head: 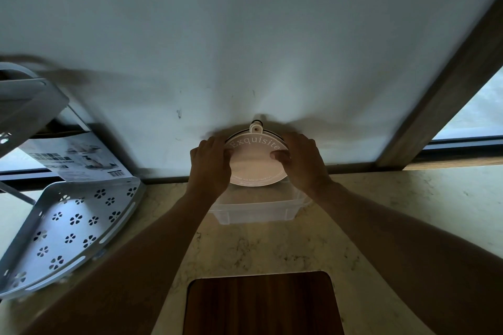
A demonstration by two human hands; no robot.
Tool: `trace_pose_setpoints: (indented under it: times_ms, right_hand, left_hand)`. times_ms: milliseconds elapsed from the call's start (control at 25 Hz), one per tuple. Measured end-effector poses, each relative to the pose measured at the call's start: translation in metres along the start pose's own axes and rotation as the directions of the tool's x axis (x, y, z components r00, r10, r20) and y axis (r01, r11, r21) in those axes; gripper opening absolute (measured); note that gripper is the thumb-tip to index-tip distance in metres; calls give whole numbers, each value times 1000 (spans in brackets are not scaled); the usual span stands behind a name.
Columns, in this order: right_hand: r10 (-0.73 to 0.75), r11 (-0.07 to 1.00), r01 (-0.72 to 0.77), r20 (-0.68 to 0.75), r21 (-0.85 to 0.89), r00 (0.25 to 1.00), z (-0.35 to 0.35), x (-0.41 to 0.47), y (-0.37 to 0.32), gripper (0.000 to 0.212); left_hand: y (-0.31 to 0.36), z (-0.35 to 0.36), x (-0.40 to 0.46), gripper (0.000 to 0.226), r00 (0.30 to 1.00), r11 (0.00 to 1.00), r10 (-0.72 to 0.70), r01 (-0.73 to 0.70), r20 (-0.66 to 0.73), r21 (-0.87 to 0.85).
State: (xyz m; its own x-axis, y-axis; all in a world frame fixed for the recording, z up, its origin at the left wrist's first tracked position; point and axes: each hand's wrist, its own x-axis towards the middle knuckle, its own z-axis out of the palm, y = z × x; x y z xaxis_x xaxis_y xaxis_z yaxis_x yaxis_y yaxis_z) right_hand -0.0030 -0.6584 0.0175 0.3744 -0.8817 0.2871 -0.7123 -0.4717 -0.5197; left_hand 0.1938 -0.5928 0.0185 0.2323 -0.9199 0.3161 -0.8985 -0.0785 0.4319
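Note:
A round pale pink lid [254, 164] with the word "Exquisite" and a small tab at its top stands tilted against the white wall, above a clear plastic container [255, 209] on the marble counter. My left hand [211, 164] grips the lid's left edge, fingers curled over its face. On the other side, my right hand [300, 160] holds the right edge with the thumb pressed on the lid's front. The lid's lower rim sits at the container's back edge.
A white perforated metal corner shelf [70, 228] with flower cut-outs stands at the left, a printed cardboard box [79, 158] behind it. A dark wooden board [261, 304] lies near the counter's front. A wooden window frame [446, 84] rises at the right.

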Motion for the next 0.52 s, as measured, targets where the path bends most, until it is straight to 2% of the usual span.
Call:
trace_pose_setpoints:
  times_ms: [520]
  right_hand:
    - [54,989,-51,-16,141,998,-1,0,-2,26]
  left_hand:
    - [1,1,0,14,999,999,-38,38,-4,-17]
